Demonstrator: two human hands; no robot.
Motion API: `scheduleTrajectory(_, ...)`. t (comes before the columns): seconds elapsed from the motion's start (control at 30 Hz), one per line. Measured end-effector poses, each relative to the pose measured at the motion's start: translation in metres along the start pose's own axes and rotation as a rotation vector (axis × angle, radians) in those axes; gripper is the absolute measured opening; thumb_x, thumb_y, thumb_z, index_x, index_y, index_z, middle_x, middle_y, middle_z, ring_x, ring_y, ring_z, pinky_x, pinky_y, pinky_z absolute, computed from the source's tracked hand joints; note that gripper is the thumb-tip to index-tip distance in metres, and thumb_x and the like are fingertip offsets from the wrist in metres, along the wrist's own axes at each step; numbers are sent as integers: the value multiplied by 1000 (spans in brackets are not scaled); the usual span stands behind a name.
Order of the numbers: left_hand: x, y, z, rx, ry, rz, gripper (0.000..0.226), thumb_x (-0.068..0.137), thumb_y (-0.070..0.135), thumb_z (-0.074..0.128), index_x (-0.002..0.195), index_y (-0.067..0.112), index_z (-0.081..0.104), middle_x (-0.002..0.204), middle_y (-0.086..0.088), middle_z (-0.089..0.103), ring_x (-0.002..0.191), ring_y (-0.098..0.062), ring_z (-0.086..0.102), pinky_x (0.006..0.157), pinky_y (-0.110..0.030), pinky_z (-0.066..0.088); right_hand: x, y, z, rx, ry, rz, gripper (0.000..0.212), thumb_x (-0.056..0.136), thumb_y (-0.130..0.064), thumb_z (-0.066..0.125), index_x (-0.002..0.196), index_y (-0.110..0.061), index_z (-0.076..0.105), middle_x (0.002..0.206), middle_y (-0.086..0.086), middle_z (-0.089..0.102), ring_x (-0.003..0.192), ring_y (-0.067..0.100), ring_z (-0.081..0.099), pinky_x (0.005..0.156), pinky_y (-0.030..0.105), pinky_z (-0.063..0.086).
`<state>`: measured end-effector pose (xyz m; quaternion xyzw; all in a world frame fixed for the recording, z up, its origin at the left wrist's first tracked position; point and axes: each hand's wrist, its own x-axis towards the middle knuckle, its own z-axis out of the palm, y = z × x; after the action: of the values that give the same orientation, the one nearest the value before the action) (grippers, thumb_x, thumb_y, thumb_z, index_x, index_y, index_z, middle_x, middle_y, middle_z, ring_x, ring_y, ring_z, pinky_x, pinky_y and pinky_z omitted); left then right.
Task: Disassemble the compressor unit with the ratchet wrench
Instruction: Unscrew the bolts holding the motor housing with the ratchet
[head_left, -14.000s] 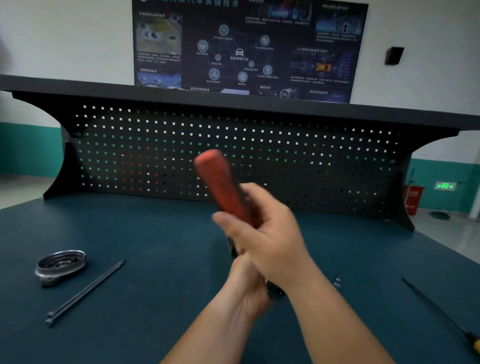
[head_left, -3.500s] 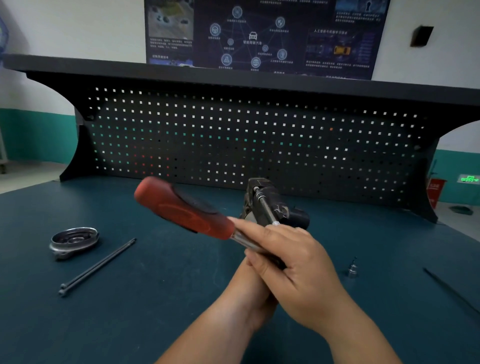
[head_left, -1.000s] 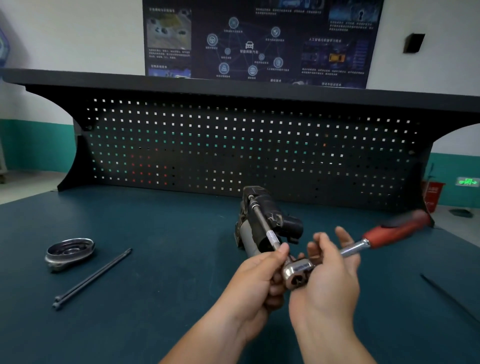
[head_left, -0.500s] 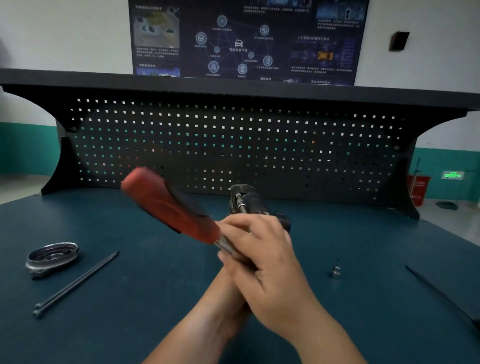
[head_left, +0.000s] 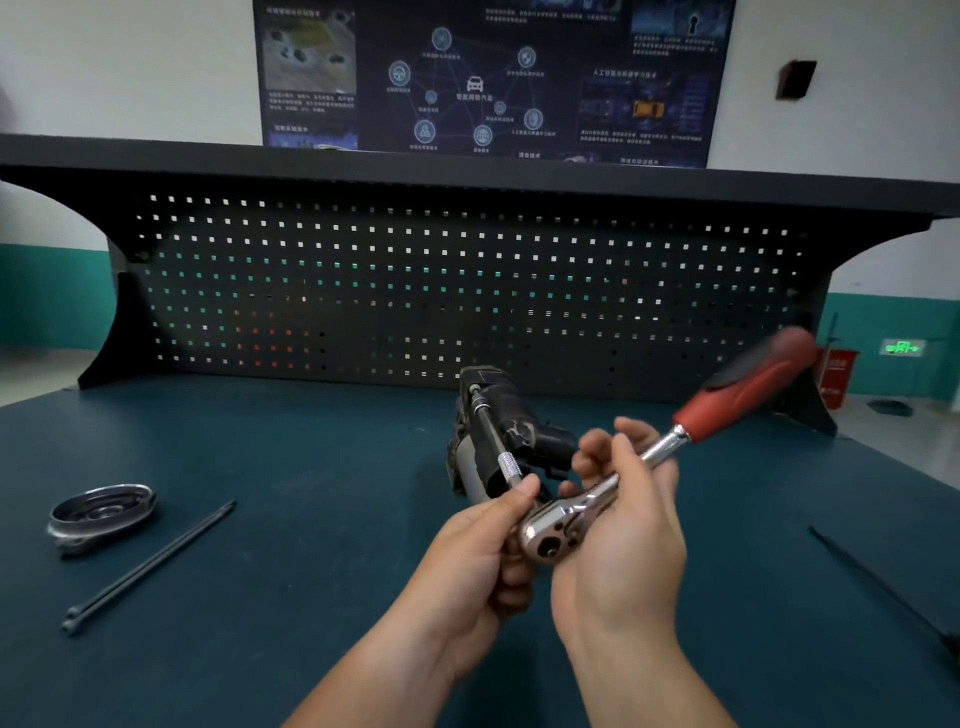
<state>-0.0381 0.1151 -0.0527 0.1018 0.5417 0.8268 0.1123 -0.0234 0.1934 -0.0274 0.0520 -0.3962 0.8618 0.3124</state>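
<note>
Compressor unit (head_left: 511, 421) sits mid-bench on the dark teal worktop (head_left: 260, 467), in front of the black pegboard (head_left: 415, 291). Right hand (head_left: 623, 540) curls round the ratchet wrench (head_left: 667, 442) at its chrome shank. Left hand (head_left: 478, 551) pinches the extension bar (head_left: 508, 464) running into the unit. Round metal cover (head_left: 101, 512) and long bolts (head_left: 150, 566) lie far left. Dark poster (head_left: 483, 78) on the white wall.
</note>
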Motion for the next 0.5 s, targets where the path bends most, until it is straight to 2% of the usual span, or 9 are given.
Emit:
scheduleTrajectory(0.1, -1, 0, 0, 50, 19, 1, 33, 48, 50, 71, 51, 21, 56, 49, 4, 35, 35, -5, 27, 36, -16, 17, 3, -5, 0, -55, -138, -28, 31, 97, -6, 42, 87, -29, 61, 66, -16, 59, 59, -5, 55, 57, 13, 45)
scheduleTrajectory(0.17, -1, -1, 0, 93, 27, -23, 36, 47, 53, 70, 46, 22, 51, 50, 5, 31, 37, -5, 24, 37, -16, 16, 5, -10, 0, -123, -249, -45, 32, 95, -6, 47, 88, -30, 65, 69, -19, 61, 60, -9, 56, 54, 8, 45)
scheduleTrajectory(0.3, -1, 0, -1, 95, 60, -23, 41, 45, 54, 72, 50, 24, 44, 53, 4, 28, 38, -7, 20, 39, -17, 14, 4, -11, 1, -228, -404, -135, 34, 93, -9, 50, 89, -37, 69, 74, -22, 62, 65, -12, 55, 60, 4, 43)
scheduleTrajectory(0.37, 0, 0, -1, 85, 75, -4, 42, 44, 53, 72, 49, 24, 42, 51, 4, 27, 37, -6, 20, 39, -18, 14, 2, -10, 2, -255, -463, -164, 22, 89, -17, 52, 97, -33, 65, 76, -22, 62, 66, -11, 53, 63, 4, 42)
scheduleTrajectory(0.5, -2, 0, 0, 55, 74, 27, 42, 45, 50, 72, 45, 23, 40, 49, 5, 29, 36, -6, 20, 38, -18, 16, 2, -8, 0, -231, -497, -188, 26, 80, -28, 50, 103, -31, 62, 80, -21, 61, 72, -11, 55, 67, 5, 43)
